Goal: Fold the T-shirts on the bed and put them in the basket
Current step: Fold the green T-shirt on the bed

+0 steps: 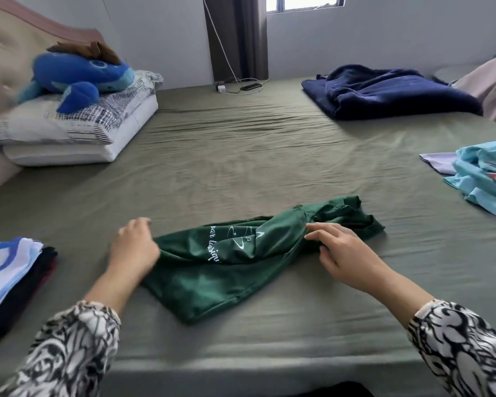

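A dark green T-shirt (pixel 212 270) with white print lies bunched and twisted on the olive bed sheet (pixel 241 156) near the front edge. My left hand (pixel 133 243) grips the shirt's left end with curled fingers. My right hand (pixel 338 247) pinches the cloth at the twisted middle-right part. A stack of folded shirts (pixel 15 270), white and blue on top, sits at the left edge. Crumpled light blue shirts (pixel 484 179) lie at the right edge. No basket is in view.
Two pillows (pixel 69 130) with a blue plush toy (pixel 78 78) are at the back left. A navy blanket (pixel 390 93) lies at the back right. A charger and cables (pixel 235 87) rest at the far edge by the curtain.
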